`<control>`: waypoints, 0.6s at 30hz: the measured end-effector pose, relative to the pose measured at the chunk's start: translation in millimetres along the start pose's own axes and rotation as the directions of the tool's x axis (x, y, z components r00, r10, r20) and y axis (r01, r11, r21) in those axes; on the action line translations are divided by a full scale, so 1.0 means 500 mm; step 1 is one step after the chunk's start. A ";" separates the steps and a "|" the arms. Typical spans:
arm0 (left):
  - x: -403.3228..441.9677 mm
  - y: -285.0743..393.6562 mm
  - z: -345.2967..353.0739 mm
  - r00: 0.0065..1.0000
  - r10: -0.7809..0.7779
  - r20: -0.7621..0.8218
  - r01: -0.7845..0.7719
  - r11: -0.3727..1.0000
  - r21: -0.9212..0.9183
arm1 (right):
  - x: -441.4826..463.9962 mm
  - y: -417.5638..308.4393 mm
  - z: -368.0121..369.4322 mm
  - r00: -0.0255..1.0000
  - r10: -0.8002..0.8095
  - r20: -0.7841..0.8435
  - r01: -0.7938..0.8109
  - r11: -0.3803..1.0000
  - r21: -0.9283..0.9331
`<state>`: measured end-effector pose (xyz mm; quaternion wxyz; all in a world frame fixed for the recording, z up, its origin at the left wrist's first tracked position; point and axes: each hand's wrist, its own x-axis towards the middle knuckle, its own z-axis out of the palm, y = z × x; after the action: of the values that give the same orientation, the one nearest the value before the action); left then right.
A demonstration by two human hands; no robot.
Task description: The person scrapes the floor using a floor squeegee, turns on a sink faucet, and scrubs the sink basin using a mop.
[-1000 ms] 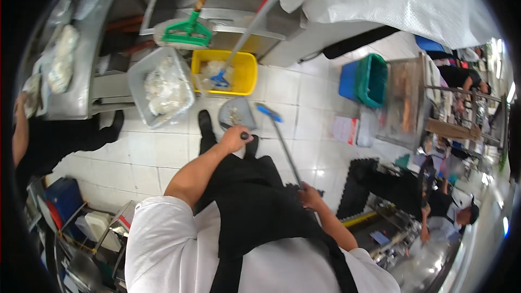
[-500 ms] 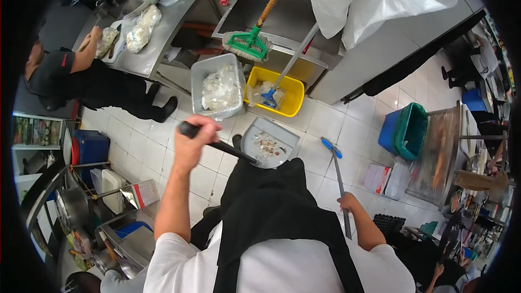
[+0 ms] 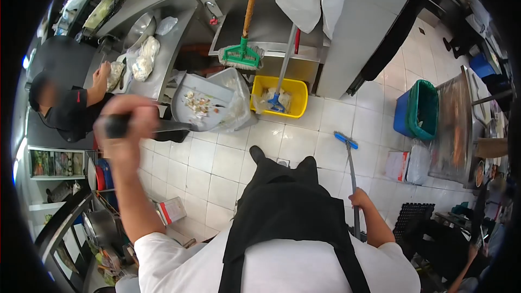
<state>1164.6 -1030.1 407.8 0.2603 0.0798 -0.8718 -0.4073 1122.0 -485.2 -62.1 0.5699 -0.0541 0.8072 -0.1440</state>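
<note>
At left, left hand [image 3: 132, 113] grips rightward-pointing dustpan [image 3: 182, 113]; right hand [image 3: 360, 199] holds broom [image 3: 351, 165], long axis forward.

The left hand [image 3: 135, 109], blurred, grips the dustpan [image 3: 185, 84], which bears scraps [image 3: 199, 103] and overlaps the bin [image 3: 247, 118] in the view, though contact is unclear. The right hand [image 3: 360, 198] holds the broom [image 3: 351, 168], its blue head [image 3: 347, 141] at the floor [image 3: 320, 125]. Farther off, a yellow tub [image 3: 296, 112] stands just beside the bin. At left, a person [image 3: 76, 106] stands by the counter [image 3: 175, 46]
</note>
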 end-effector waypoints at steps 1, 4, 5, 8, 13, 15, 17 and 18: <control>0.000 0.010 0.060 0.990 -0.015 0.140 0.007 0.998 0.058 | -0.028 -0.031 0.003 0.977 0.153 -0.148 -0.113 0.962 0.250; -0.096 -0.173 0.337 0.706 0.103 0.701 -0.352 0.910 0.221 | -0.016 -0.021 0.056 0.963 0.141 -0.228 -0.085 0.967 0.240; -0.137 -0.217 0.410 0.586 0.030 0.810 -0.361 0.904 0.228 | -0.015 -0.019 0.066 0.966 0.127 -0.224 -0.075 0.971 0.227; -0.254 -0.360 0.559 0.204 -0.139 0.969 -0.476 0.851 0.222 | -0.009 0.030 0.069 0.958 -0.062 -0.281 0.068 0.998 0.011; -0.268 -0.361 0.589 0.166 -0.106 0.980 -0.492 0.853 0.175 | -0.058 0.008 0.025 0.962 -0.059 -0.268 0.090 0.990 0.108; -0.245 -0.341 0.590 0.159 -0.105 0.982 -0.526 0.833 0.174 | -0.068 -0.002 0.013 0.966 -0.046 -0.255 0.076 0.991 0.106; -0.238 -0.347 0.596 0.164 -0.108 0.981 -0.540 0.822 0.181 | -0.068 -0.005 0.003 0.970 -0.037 -0.240 0.063 0.993 0.100; -0.237 -0.350 0.598 0.165 -0.115 0.979 -0.553 0.812 0.189 | -0.065 -0.005 0.002 0.972 -0.013 -0.235 0.045 0.990 0.131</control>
<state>1097.5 -903.3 70.7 -0.3199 -0.2625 -0.9077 -0.0697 1134.0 -479.7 -32.4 0.4711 -0.0099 0.8562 -0.2120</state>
